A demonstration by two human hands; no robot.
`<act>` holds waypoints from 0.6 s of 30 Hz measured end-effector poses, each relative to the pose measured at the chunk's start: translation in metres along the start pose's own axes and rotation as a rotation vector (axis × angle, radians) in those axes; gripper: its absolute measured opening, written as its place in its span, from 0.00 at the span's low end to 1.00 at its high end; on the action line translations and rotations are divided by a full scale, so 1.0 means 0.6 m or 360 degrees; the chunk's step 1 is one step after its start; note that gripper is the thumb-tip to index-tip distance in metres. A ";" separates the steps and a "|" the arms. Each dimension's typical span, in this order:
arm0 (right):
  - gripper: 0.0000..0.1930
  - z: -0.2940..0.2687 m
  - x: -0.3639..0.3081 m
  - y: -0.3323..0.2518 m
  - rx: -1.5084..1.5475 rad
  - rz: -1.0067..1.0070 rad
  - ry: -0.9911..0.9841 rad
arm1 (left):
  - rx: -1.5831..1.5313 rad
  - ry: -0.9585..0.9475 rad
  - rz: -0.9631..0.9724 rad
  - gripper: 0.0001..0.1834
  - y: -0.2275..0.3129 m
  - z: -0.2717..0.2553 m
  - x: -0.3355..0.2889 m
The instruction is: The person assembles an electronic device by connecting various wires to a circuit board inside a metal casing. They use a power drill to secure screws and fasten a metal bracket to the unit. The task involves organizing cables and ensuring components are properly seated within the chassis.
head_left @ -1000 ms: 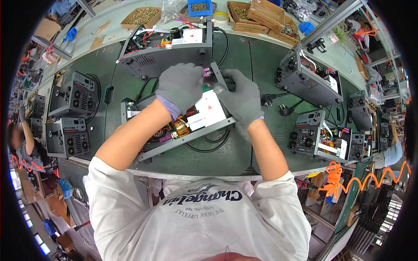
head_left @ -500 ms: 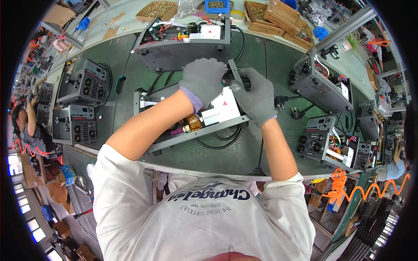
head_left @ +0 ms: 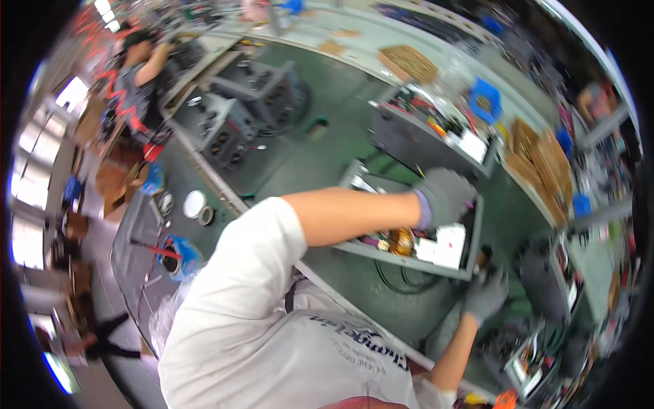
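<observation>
The open-topped grey chassis (head_left: 409, 262) is set on the worktop (head_left: 340, 88), its far corner overlapped by the curled left hand (head_left: 446, 198) alone, as the part-curled right hand (head_left: 487, 293) has been drawn away to a small dark object (head_left: 484, 256), so work there is left one-handed (neither hand's grip can be told).

Head-worn view (wide left fisheye): faces down at bench (head_left: 351, 102) from near above.
</observation>
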State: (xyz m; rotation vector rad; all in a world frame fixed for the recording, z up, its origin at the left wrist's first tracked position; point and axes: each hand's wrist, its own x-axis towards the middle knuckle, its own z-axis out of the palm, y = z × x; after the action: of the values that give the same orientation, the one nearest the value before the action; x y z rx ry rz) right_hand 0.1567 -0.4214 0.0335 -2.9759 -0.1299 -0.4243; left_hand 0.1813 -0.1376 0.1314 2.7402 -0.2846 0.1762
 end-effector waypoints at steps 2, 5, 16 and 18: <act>0.33 0.026 -0.040 0.055 -0.0245 -0.0023 -0.0115 | -0.0003 -0.0013 0.0010 0.10 0.005 0.003 0.008; 0.32 0.025 -0.061 0.052 -0.0637 0.0149 -0.0215 | 0.0041 -0.0072 -0.0038 0.12 0.000 0.007 0.003; 0.21 0.075 -0.074 0.210 -0.0374 -0.0447 0.0482 | 0.0007 -0.0060 -0.0042 0.14 -0.001 0.020 0.007; 0.23 0.076 -0.067 0.219 -0.0293 -0.0344 0.0392 | 0.0028 -0.0084 -0.0041 0.15 0.005 0.018 0.008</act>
State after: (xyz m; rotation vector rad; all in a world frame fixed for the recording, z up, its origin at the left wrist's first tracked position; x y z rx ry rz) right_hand 0.1442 -0.5473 -0.0367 -3.0647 -0.4096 -0.8678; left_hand 0.1864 -0.1452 0.1233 2.7674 -0.2633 0.0998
